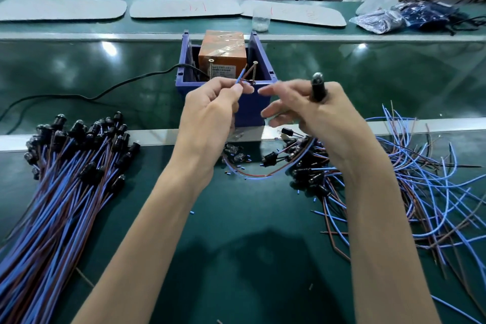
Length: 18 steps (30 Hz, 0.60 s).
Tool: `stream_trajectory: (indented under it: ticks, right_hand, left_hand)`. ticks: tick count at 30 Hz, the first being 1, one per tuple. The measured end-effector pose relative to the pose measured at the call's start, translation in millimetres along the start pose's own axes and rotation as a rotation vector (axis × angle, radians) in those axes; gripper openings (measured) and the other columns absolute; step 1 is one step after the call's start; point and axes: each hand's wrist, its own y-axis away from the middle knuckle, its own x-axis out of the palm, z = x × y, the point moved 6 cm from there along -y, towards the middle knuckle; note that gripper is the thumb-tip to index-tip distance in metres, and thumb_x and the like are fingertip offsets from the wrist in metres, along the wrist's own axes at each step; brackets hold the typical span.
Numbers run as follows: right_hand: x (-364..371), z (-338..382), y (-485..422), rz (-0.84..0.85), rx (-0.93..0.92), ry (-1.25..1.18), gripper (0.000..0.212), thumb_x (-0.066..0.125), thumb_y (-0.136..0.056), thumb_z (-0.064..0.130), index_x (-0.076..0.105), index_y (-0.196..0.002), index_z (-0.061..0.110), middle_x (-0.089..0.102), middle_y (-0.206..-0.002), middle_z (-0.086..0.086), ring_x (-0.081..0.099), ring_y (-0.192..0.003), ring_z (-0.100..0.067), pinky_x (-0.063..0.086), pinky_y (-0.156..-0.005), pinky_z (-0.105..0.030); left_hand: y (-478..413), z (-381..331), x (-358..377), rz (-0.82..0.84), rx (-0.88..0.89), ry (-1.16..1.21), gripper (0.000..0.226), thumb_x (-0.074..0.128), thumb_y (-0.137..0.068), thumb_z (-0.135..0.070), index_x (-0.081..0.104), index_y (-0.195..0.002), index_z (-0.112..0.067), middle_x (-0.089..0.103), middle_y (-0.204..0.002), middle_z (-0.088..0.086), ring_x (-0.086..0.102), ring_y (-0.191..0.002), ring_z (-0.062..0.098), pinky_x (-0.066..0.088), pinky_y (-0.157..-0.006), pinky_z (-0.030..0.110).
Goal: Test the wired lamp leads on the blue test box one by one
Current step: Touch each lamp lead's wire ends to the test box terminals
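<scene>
Two thin wire ends pinched in left grip | right grip clamps glossy black cylindrical lamp

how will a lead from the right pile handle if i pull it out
Probably floppy: the held lead seems to sag in a loop between the left hand and the right hand. Likely to snag, since the right pile lies crossed and tangled, so neighbours may drag along. Probably light: thin wires, small lamp.
</scene>
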Motion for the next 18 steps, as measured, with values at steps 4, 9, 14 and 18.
stream_trajectory:
  ticks: [4,9,14,18]
  right_hand:
    - [-5,3,-1,-0.028,0.028,-0.076,0.067,0.024,-0.097,0.061,0.075,-0.088,0.019,0.048,-0.044,0.002,0.039,-0.038,-0.008,0.026,-0.042,-0.016]
    - [-9,-6,-4,-0.125,0.066,-0.064,0.036,0.061,-0.089,0.044,0.075,-0.076,0.014,0.027,-0.046,0.011,0.012,-0.052,-0.013,0.013,-0.044,-0.02]
    - [-9,-4,-3,-0.174,0.01,-0.206,0.017,0.059,-0.094,0.019,0.075,-0.088,0.016,0.047,-0.059,0.01,0.023,-0.056,-0.009,0.02,-0.045,-0.015]
    - [-5,-2,-5,-0.114,0.057,-0.203,0.059,0.023,-0.1,0.055,0.074,-0.1,0.024,0.055,-0.061,0.005,0.043,-0.05,-0.006,0.029,-0.044,-0.014]
  left_hand:
    - [0,2,6,0.067,-0.027,0.159,0.033,0.039,-0.1,-0.006,0.063,-0.081,-0.015,0.034,-0.053,-0.013,0.027,-0.045,0.004,0.026,-0.043,0.012]
    - [2,6,10,0.041,-0.044,0.192,0.032,0.048,-0.099,-0.011,0.07,-0.078,-0.022,0.038,-0.063,-0.005,0.032,-0.055,0.006,0.029,-0.053,0.016]
    - [3,12,11,0.022,-0.161,0.352,0.023,0.053,-0.097,-0.011,0.072,-0.085,-0.018,0.045,-0.063,-0.006,0.038,-0.054,0.003,0.032,-0.047,0.012]
    - [5,13,12,0.03,-0.217,0.426,0.013,0.056,-0.095,-0.012,0.068,-0.093,-0.016,0.055,-0.057,-0.016,0.043,-0.053,0.001,0.032,-0.041,0.011]
